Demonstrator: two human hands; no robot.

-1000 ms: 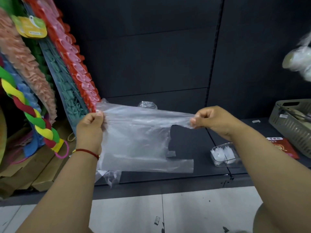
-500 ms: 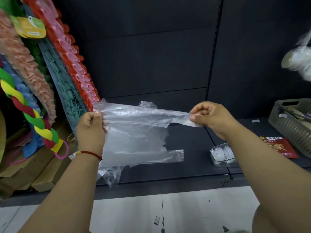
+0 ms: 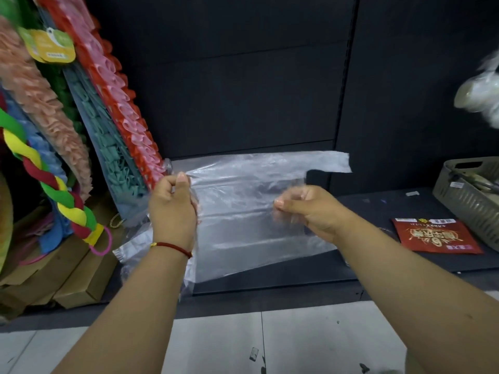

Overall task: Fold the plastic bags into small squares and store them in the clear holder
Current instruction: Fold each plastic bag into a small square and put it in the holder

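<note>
Low dark shelf (image 3: 378,206) spans scene above pale tiled floor (image 3: 310,341); red foil packet (image 3: 434,234) flat at right; grey slatted basket (image 3: 469,193) far right; cardboard boxes (image 3: 78,279) near left.

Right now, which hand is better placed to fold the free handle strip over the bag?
Probably the right hand: it grips the plastic bag just below the handle strip; the left hand pinches the far edge.

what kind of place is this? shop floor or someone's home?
Most likely a shop, though that's a judgement. Dark shelving lines the wall like retail display units, foam mats with a yellow product tag lean beside it, and a red packaged item lies near a grey basket.
</note>
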